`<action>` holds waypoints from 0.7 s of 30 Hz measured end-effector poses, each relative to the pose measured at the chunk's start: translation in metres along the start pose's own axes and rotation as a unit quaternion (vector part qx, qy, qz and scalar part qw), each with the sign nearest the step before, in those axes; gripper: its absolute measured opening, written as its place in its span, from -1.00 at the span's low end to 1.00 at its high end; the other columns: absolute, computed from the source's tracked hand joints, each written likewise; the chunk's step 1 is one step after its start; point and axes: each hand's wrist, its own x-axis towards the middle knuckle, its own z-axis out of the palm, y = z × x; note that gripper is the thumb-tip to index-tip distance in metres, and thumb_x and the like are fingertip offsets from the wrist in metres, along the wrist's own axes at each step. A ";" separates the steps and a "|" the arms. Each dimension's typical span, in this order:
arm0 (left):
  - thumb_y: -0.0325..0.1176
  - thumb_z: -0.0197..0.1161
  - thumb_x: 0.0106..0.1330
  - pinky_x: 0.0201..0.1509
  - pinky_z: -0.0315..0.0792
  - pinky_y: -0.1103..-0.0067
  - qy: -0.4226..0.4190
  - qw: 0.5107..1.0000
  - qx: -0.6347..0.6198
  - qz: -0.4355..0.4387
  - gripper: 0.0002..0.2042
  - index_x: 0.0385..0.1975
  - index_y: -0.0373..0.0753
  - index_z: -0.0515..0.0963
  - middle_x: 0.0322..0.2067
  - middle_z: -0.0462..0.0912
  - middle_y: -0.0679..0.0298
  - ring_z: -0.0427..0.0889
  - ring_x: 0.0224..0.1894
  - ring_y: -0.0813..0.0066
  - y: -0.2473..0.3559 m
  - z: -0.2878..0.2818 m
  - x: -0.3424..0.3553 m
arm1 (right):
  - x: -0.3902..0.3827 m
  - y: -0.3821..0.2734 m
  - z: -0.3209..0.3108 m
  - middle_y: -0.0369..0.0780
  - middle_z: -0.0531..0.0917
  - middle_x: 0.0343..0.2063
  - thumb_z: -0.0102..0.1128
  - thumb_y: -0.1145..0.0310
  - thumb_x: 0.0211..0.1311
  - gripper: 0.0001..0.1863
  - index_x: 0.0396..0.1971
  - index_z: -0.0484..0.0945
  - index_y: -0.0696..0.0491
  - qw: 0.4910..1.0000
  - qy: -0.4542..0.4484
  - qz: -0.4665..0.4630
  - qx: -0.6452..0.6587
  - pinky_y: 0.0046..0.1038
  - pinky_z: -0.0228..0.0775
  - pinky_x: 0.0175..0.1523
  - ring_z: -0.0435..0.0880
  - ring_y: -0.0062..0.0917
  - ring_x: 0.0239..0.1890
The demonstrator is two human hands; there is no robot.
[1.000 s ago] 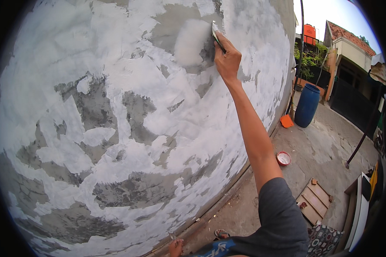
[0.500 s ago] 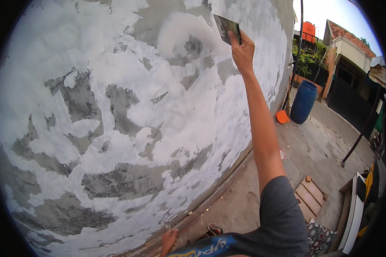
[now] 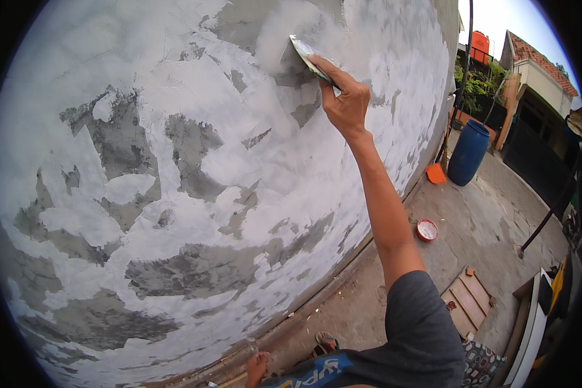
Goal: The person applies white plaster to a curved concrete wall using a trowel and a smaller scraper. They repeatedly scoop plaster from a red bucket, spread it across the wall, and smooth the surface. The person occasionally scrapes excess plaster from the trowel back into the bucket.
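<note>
Compared with half a second ago, the right hand (image 3: 347, 103) sits further left and lower in the upper middle of the frame, and the flat scraper (image 3: 306, 57) it grips has swung from a nearly full-face view to a slanted, narrow one. The thumb and fingers are clamped on the scraper, whose leading edge lies at the wall (image 3: 194, 97), over the grey patch with its smear of wet-looking filler. The red-rimmed bowl (image 3: 427, 230), mostly hidden behind the forearm half a second earlier, now shows whole at the right of centre, with white paste inside. At the bottom of the frame, left of centre, the left hand (image 3: 257, 367) is closed on a small, thin, pale tool (image 3: 251, 345), too blurred to tell its kind.

The scraper is a thin, stiff-looking sheet with a pale smear on its face. White filler covers much of the wall in uneven, overlapping swipes, smooth in some places and ragged in others, with rough dark-grey islands showing between them.

Worn, stained concrete ground (image 3: 385, 284) runs along the wall's foot. Towards the upper right stand a blue plastic barrel (image 3: 469, 153) and, just beside it, an orange scoop-shaped piece (image 3: 436, 173). A battened wooden panel (image 3: 467, 302) lies at the lower right, near a patterned cloth (image 3: 483, 362); a tiled roof (image 3: 538, 57) rises at the far upper right
</note>
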 end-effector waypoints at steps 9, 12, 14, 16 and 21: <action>-0.24 0.14 0.37 -0.74 0.21 0.65 -0.030 0.997 0.060 0.045 -0.82 -0.21 -0.18 0.58 -0.56 0.51 0.37 0.44 -0.71 0.63 0.020 0.011 0.017 | -0.051 -0.017 -0.031 -0.19 0.67 -0.07 0.13 0.78 -0.01 -0.45 -0.01 0.63 -0.04 0.998 -0.048 -0.034 -0.002 -0.45 0.56 0.05 0.67 -0.37 0.00; -0.24 0.14 0.37 -0.74 0.22 0.64 -0.037 0.999 0.028 0.021 -0.83 -0.22 -0.17 0.59 -0.59 0.50 0.37 0.45 -0.71 0.62 0.034 0.014 0.002 | -0.003 -0.004 -0.006 -0.10 0.64 -0.03 0.08 0.74 0.08 -0.50 0.03 0.58 0.03 0.995 0.095 0.021 0.016 -0.45 0.55 -0.06 0.67 -0.29 -0.05; -0.24 0.14 0.37 -0.73 0.23 0.63 -0.044 0.997 0.063 0.017 -0.82 -0.22 -0.16 0.59 -0.59 0.50 0.37 0.45 -0.72 0.62 0.040 0.020 -0.003 | 0.002 -0.004 0.010 -0.07 0.61 0.02 0.11 0.67 0.15 -0.56 0.05 0.57 0.05 0.995 0.083 0.055 -0.001 -0.45 0.50 0.02 0.64 -0.31 0.02; -0.23 0.14 0.37 -0.72 0.24 0.63 -0.031 0.997 0.075 0.006 -0.82 -0.22 -0.16 0.59 -0.59 0.50 0.37 0.45 -0.72 0.62 0.039 0.019 -0.003 | -0.014 -0.016 0.035 -0.03 0.50 0.14 0.17 0.62 0.11 -0.50 0.11 0.52 0.04 0.993 0.062 0.102 0.021 -0.41 0.42 0.15 0.49 -0.25 0.20; -0.20 0.13 0.38 -0.71 0.24 0.63 -0.043 0.998 0.038 0.029 -0.80 -0.21 -0.16 0.58 -0.59 0.48 0.40 0.44 -0.71 0.63 0.020 0.016 0.004 | -0.080 -0.066 0.031 -0.03 0.47 0.16 0.20 0.68 0.04 -0.43 0.13 0.50 0.05 0.993 -0.027 0.084 0.083 -0.32 0.26 0.33 0.41 -0.22 0.25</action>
